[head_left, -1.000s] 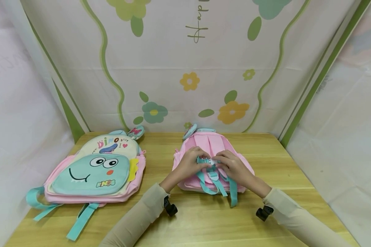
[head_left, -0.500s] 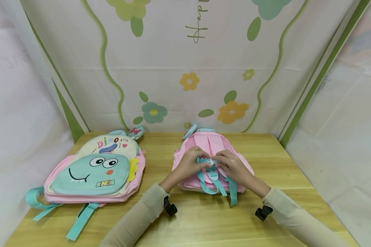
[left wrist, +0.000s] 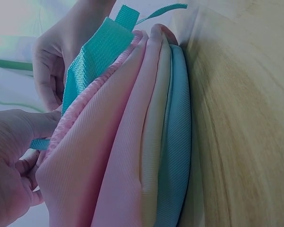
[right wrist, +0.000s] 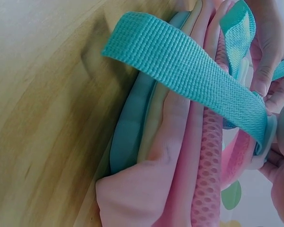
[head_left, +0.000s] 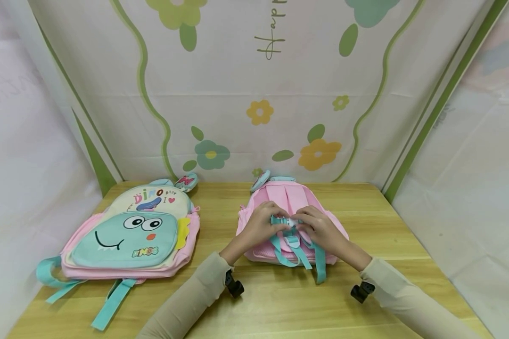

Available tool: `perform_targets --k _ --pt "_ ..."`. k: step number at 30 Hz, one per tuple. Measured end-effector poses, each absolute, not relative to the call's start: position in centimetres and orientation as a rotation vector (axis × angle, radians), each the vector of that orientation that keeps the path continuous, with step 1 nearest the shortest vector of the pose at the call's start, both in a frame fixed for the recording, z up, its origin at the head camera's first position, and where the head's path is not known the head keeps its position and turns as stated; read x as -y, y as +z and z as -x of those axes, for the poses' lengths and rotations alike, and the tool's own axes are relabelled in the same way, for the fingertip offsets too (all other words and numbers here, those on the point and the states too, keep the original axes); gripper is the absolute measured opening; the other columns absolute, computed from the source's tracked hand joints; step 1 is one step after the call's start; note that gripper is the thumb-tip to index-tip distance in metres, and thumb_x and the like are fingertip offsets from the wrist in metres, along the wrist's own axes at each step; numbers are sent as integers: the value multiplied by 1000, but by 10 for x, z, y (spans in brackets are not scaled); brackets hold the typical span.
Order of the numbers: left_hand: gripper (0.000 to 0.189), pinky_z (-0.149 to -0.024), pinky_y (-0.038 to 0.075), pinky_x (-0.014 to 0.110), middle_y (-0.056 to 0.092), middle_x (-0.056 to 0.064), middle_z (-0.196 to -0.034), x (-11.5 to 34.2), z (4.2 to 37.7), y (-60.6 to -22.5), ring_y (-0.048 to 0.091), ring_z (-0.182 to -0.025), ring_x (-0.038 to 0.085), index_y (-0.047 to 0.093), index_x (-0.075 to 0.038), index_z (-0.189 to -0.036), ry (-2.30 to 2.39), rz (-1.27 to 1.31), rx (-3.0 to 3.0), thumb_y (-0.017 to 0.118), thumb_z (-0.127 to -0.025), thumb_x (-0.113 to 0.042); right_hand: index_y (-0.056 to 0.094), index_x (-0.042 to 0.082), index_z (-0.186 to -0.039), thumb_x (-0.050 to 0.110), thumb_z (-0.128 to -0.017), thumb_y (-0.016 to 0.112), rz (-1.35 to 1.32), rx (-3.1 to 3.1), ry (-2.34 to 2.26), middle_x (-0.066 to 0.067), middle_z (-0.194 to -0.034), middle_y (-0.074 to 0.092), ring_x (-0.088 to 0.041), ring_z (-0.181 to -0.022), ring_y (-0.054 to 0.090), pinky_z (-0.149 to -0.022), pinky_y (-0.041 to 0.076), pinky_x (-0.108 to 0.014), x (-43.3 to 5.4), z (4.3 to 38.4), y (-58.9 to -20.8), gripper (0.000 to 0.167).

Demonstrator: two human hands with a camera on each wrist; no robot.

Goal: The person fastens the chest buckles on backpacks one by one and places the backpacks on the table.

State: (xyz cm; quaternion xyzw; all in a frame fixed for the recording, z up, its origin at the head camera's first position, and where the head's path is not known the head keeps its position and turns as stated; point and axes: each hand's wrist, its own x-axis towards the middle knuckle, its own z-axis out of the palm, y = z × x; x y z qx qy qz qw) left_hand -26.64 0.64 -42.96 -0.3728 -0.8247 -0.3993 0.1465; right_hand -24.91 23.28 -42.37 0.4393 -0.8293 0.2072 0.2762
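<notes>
We locate the buckle [head_left: 291, 223] over the pink backpack [head_left: 289, 197], long axis apparently 9 to 3 o'clock. It lies at 3 o'clock from our left hand [head_left: 262, 224], 9 from our right hand [head_left: 322, 230]; both pinch it, neither nearer.

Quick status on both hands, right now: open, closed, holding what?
Left hand: closed, pinching a teal strap.
Right hand: closed, pinching a pale strap fitting.
</notes>
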Motion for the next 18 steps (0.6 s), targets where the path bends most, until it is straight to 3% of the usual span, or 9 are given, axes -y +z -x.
perform_targets --k 18 --pt "26 -81 52 28 69 6 -96 -7 265 -429 62 -91 18 77 -8 -101 -1138 1046 2389 87 -80 -21 74 0 -107 -8 -74 83 -1184 2201 566 -11 -103 68 -23 -93 64 -70 56 -28 -232 250 -425 35"
